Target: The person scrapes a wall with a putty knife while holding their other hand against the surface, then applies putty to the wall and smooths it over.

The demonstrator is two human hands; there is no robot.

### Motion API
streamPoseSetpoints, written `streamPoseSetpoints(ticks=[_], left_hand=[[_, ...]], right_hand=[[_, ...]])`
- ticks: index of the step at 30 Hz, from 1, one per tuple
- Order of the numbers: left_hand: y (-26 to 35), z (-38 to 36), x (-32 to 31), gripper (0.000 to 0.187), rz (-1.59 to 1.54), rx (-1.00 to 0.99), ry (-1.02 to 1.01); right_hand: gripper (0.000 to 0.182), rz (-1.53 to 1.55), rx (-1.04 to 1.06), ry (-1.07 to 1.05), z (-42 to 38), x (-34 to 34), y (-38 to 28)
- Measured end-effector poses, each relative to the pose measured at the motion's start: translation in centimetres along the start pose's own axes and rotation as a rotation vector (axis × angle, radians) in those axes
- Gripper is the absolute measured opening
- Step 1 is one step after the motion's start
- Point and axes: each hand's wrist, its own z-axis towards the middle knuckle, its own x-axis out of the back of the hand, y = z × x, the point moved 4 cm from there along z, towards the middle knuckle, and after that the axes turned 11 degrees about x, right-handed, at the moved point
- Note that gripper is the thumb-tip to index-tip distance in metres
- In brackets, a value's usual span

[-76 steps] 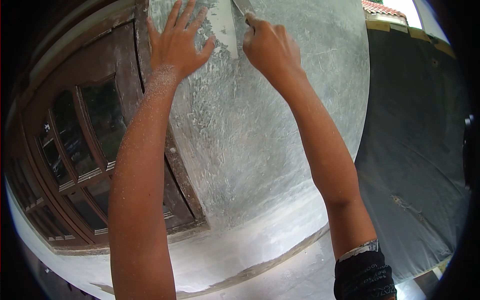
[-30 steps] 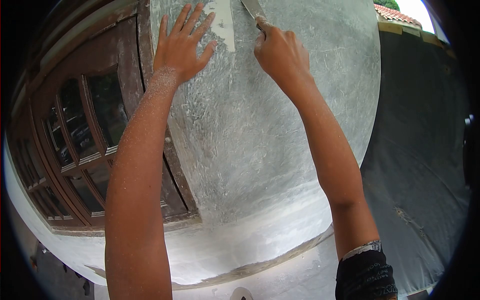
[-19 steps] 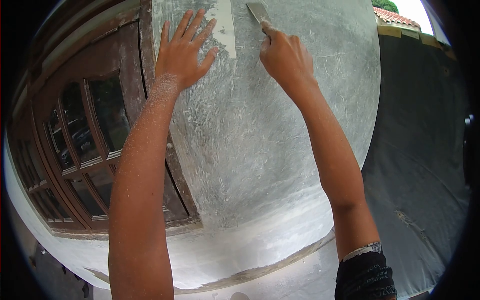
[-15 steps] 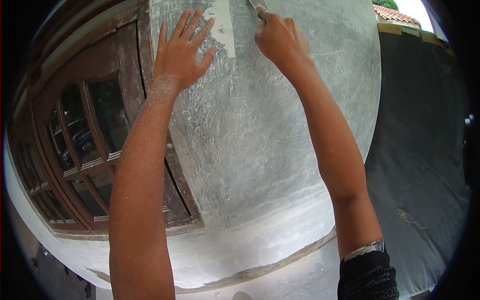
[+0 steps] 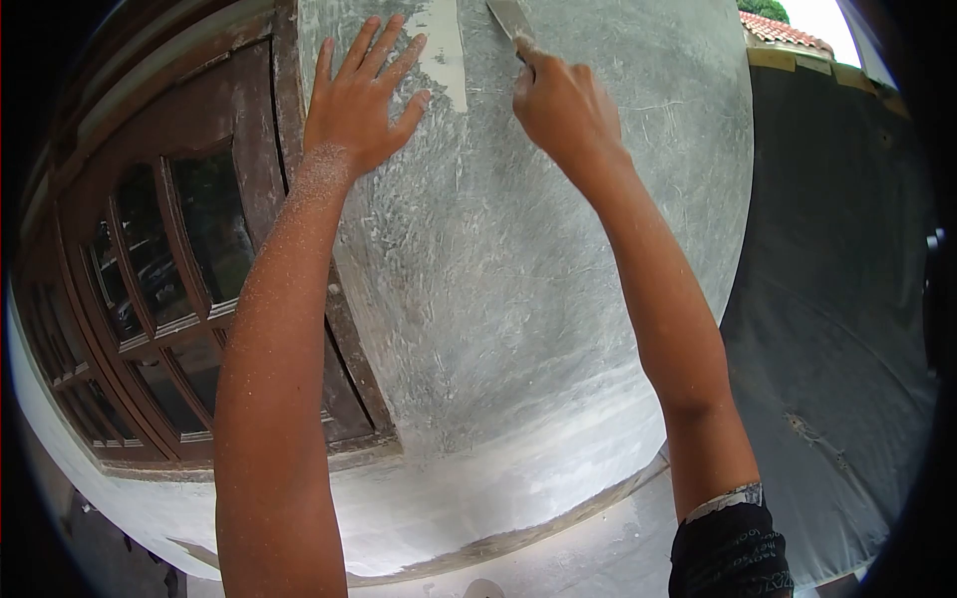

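Observation:
My left hand (image 5: 359, 105) lies flat on the grey wall (image 5: 498, 269), fingers spread, close to the window frame. Pale dust speckles its wrist and forearm. My right hand (image 5: 566, 105) is wrapped round the handle of a scraper (image 5: 511, 22), whose metal blade points up and left against the wall near the top of the view. Between the two hands runs a whitish patch (image 5: 446, 60) with ragged edges on its left side and a straighter right edge.
To the left is a brown wooden window (image 5: 150, 269) with dark glass panes. A dark sheet (image 5: 827, 279) hangs at the right, below a tiled roof (image 5: 783, 30). Along the wall's foot runs a white band (image 5: 478, 498).
More of the scraper's blade shows now, as my right hand has shifted slightly down and right. My left hand stays flat at the same place on the wall.

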Motion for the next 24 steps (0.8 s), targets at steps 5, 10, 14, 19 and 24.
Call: streamPoseSetpoints(ticks=[5,10,14,19,24], left_hand=[[0.0,0.0,-0.2,0.059,-0.011,-0.007,0.01],[0.1,0.0,0.0,0.058,0.013,0.0,0.006],[0.1,0.1,0.1,0.059,0.041,0.009,-0.009],[-0.1,0.0,0.0,0.059,-0.019,-0.013,0.024],[0.2,0.3,0.2,0.059,0.064,0.014,-0.026]], right_hand=[[0.044,0.041,0.055,0.123,2.1,0.0,0.3],[0.044,-0.013,0.031,0.062,0.2,-0.1,-0.2],[0.043,0.015,0.039,0.058,1.2,-0.1,0.0],[0.043,0.01,0.035,0.068,1.7,-0.3,-0.1],[0.041,-0.039,0.034,0.017,0.5,-0.5,-0.1]])
